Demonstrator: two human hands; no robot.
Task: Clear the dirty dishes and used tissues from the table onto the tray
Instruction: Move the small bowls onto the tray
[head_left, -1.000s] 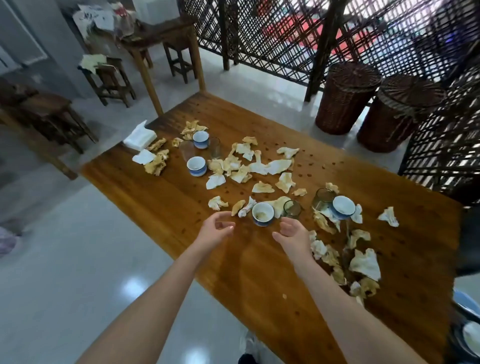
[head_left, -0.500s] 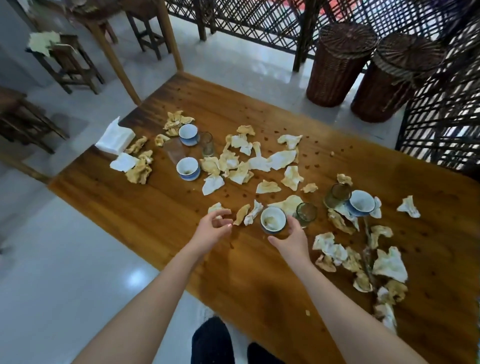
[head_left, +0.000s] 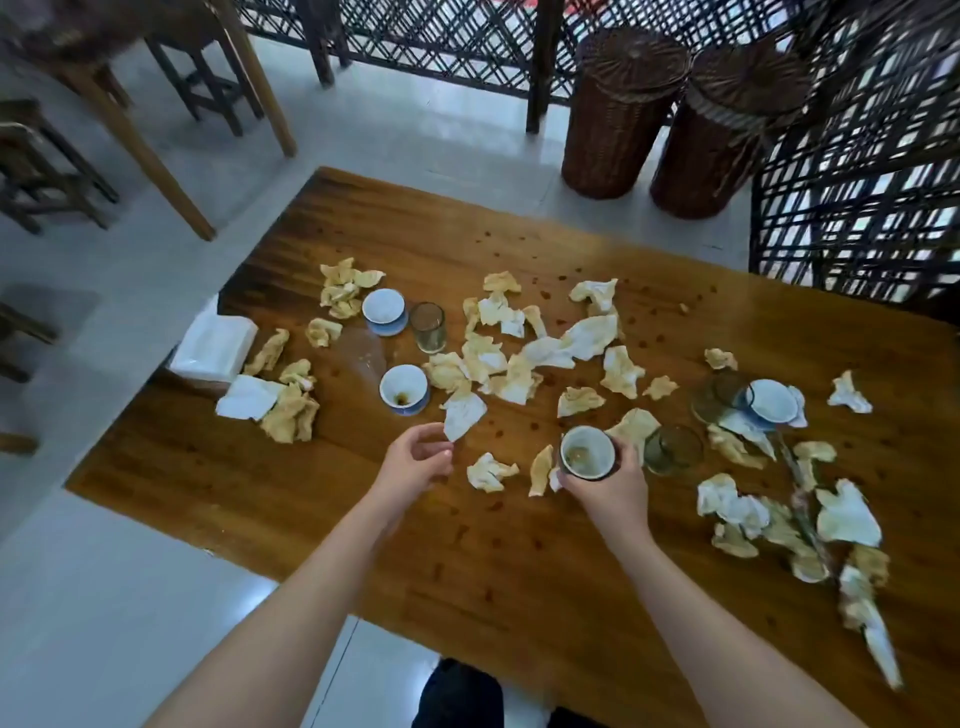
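Head view, sole view available.

Step in hand, as I judge it: taking up the first dirty dish. My right hand grips the small white-lined ceramic cup with brownish dregs, fingers and thumb wrapped round its wall from the near side. I cannot tell whether its base has cleared the brown wooden tabletop.

My left hand is half-curled, palm turned inward, with a gap between thumb and fingers. It holds nothing that I can see. Its thumb tip lies just beside the lower corner of a flat white stained tissue.

Both forearms reach forward from the near edge, roughly parallel, wrists low over the wood.

Recommendations:
- Keep the cup level; the dregs will spill if it tips.
- Lift it straight up. A clear glass tumbler stands just beside my right hand, and crumpled tissues touch the cup's left side.
- Pinch the tissue at its corner. It is light and should lift without trouble.

Remaining, by my estimate nearly all of it:
- a blue-and-white cup beyond my left hand
- further cups and glasses
- stained tissues scattered across the tabletop

The tray does not show in this view, so its position is unconfirmed.
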